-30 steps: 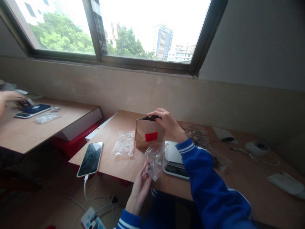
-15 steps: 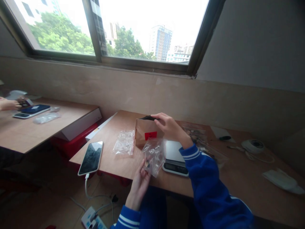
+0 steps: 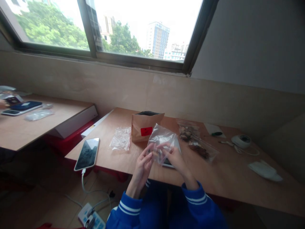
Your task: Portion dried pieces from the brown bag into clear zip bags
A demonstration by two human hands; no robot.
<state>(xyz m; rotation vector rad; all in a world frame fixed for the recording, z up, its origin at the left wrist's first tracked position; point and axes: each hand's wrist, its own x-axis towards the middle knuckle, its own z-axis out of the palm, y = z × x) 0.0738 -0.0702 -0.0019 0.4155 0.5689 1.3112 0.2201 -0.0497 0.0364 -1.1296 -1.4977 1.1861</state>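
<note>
Both hands hold a small clear plastic bag (image 3: 162,138) above the near edge of the wooden table (image 3: 228,178). My left hand (image 3: 143,165) pinches its lower left side. My right hand (image 3: 173,156) grips its lower right side, fingers curled on the plastic. Something small and dark sits inside the bag. Behind it stands a brown paper bag (image 3: 144,126) with a red label, its top open, touched by neither hand. A kitchen scale (image 3: 168,163) lies mostly hidden under the hands.
An empty clear bag (image 3: 120,138) and a charging phone (image 3: 87,154) lie to the left. Two filled clear bags (image 3: 199,147) lie to the right, with a white round device (image 3: 241,141) and a white cloth (image 3: 264,170) beyond. Another person's hand (image 3: 3,103) shows at a side table (image 3: 35,127).
My right hand has left the top of the brown paper bag and come down to the clear plastic bag, which both hands now hold. The view shifted slightly right.
</note>
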